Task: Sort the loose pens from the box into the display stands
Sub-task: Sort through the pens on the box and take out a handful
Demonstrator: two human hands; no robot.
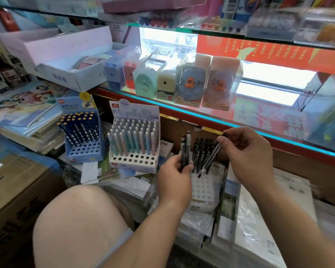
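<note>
As a person faced a shop shelf, the left hand [174,172] gripped a small bunch of dark pens [185,149], held upright with the fingers curled round their lower ends. The right hand [248,151] pinched a single pen [211,158] near its black cap between thumb and fingertips. Its barrel looked clear, and it slanted down to the left, tip just above a white display stand [203,188] pierced with round holes. Black pens [202,147] filled that stand's rear rows. To the left stood a pastel pen stand [133,158] and, further left, a blue stand [83,151] of dark pens with yellow tops. Boxed pencil sharpeners [182,84] lined the glass shelf [240,123] above. A bare knee [75,219] filled the lower left.
</note>
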